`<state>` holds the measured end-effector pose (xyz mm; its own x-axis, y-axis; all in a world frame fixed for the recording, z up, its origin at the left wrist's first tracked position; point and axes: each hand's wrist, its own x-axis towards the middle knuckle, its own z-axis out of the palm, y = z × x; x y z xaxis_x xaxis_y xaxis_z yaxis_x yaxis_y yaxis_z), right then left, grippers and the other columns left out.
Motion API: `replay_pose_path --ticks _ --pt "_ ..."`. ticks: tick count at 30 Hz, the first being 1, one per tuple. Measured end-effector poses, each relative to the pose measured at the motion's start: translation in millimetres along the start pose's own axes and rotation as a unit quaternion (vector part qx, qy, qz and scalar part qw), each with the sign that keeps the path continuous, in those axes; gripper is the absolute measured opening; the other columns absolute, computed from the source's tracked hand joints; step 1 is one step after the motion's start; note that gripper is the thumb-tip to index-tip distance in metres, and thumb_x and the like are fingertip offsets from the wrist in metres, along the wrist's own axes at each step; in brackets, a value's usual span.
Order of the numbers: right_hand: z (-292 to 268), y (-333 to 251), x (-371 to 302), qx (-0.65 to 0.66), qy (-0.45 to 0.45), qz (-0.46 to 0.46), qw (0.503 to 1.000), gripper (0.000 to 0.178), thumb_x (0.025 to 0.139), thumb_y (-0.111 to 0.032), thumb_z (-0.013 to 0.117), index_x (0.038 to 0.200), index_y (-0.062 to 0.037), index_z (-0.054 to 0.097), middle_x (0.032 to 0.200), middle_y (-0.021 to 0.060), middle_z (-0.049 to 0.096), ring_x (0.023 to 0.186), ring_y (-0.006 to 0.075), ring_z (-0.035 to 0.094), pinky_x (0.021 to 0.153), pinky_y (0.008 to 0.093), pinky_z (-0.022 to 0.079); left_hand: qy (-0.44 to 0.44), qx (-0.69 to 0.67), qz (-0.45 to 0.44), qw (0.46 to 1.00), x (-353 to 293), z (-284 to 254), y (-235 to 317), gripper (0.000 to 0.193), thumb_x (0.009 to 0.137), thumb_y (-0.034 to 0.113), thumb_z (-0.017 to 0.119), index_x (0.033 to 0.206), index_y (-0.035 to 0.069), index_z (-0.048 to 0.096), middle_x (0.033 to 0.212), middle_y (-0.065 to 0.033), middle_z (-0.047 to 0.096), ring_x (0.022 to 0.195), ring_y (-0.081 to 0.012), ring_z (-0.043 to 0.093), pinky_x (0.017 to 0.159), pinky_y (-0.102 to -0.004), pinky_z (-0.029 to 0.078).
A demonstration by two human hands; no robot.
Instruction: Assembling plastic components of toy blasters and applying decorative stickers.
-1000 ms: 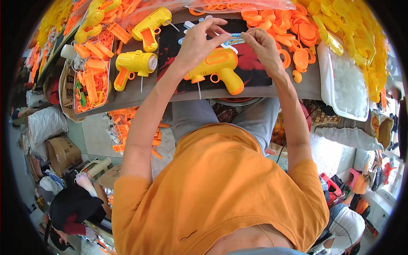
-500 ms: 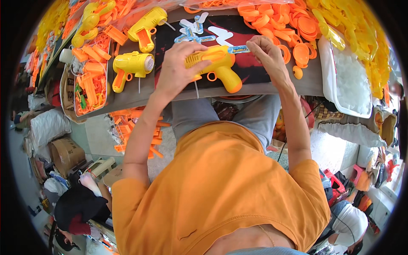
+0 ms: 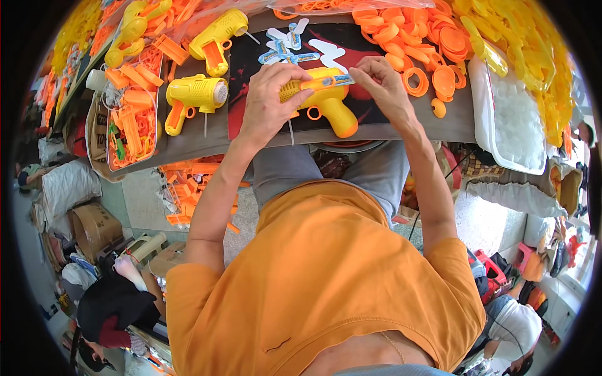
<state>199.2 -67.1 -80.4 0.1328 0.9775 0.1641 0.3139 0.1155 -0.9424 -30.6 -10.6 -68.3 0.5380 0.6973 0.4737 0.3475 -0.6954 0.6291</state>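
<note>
On the dark mat, a yellow toy gun lies on its side, its handle toward me. My left hand is wrapped round its left end, thumb across the body. Pinched in my right hand is one end of a narrow blue sticker. The sticker's other end lies along the gun's upper side, by an orange part. Just beyond the gun lie several more blue stickers and white backing pieces. Two other yellow toy guns rest to the left of the mat.
Bins of orange parts stand at the left. Orange rings and caps are heaped at the back right. A white tub of translucent pieces and piled yellow parts are at the right. Two other people are behind me.
My right hand has moved slightly left and lower, bringing the sticker closer against the gun. My left hand has shifted a little but still holds the gun.
</note>
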Motion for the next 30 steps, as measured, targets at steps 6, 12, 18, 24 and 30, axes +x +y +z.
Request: replay_pose_path --ticks 6,12,18,24,30 --pt "16.1 -17.3 3.8 -0.061 -0.004 0.021 0.998 0.026 0.088 -0.024 0.068 0.080 -0.0004 0.059 0.094 0.0011 0.048 0.077 0.0071 0.043 0.066 0.0224 0.038 -0.016 0.008 -0.009 1.000 1.6 -1.9 5.0 0.019 0.077 0.010 0.074 0.093 0.005 0.067 0.101 -0.0057 0.065 0.096 -0.0229 0.058 0.087 -0.0346 0.044" --pt "15.1 -28.7 3.9 -0.142 -0.007 -0.047 0.989 0.020 0.085 -0.019 0.071 0.086 -0.0016 0.061 0.096 0.0043 0.050 0.078 0.0132 0.046 0.071 0.0265 0.042 0.003 0.067 -0.014 0.998 -1.7 -1.0 8.4 0.019 0.076 0.011 0.075 0.093 0.006 0.067 0.102 -0.0056 0.064 0.097 -0.0234 0.057 0.087 -0.0345 0.044" --pt "6.9 -28.8 -5.1 -0.294 -0.078 -0.279 0.911 0.028 0.081 -0.007 0.067 0.108 -0.0133 0.065 0.116 0.0076 0.052 0.100 0.0233 0.050 0.088 0.0371 0.040 0.036 0.005 -0.022 0.999 -8.7 6.0 -0.5 0.021 0.075 0.017 0.075 0.093 0.010 0.067 0.100 -0.0016 0.060 0.096 -0.0239 0.055 0.082 -0.0376 0.045" --pt "18.2 -21.2 -3.7 -0.063 -0.136 -0.132 0.980 0.029 0.093 -0.018 0.057 0.120 -0.0095 0.061 0.125 0.0084 0.053 0.119 0.0224 0.047 0.101 0.0353 0.037 0.030 -0.003 -0.044 0.999 -6.7 8.0 -0.5 0.021 0.075 0.017 0.076 0.093 0.010 0.068 0.098 -0.0018 0.060 0.094 -0.0238 0.055 0.081 -0.0371 0.044" --pt "2.3 -20.4 27.6 0.055 -0.198 0.167 0.964 0.048 0.091 -0.031 0.063 0.127 -0.0015 0.054 0.110 0.0028 0.060 0.097 0.0089 0.053 0.083 0.0227 0.041 0.029 0.007 -0.030 0.999 -7.4 7.0 -1.1 0.022 0.074 0.016 0.076 0.094 0.011 0.068 0.098 -0.0013 0.060 0.094 -0.0232 0.054 0.080 -0.0367 0.044"
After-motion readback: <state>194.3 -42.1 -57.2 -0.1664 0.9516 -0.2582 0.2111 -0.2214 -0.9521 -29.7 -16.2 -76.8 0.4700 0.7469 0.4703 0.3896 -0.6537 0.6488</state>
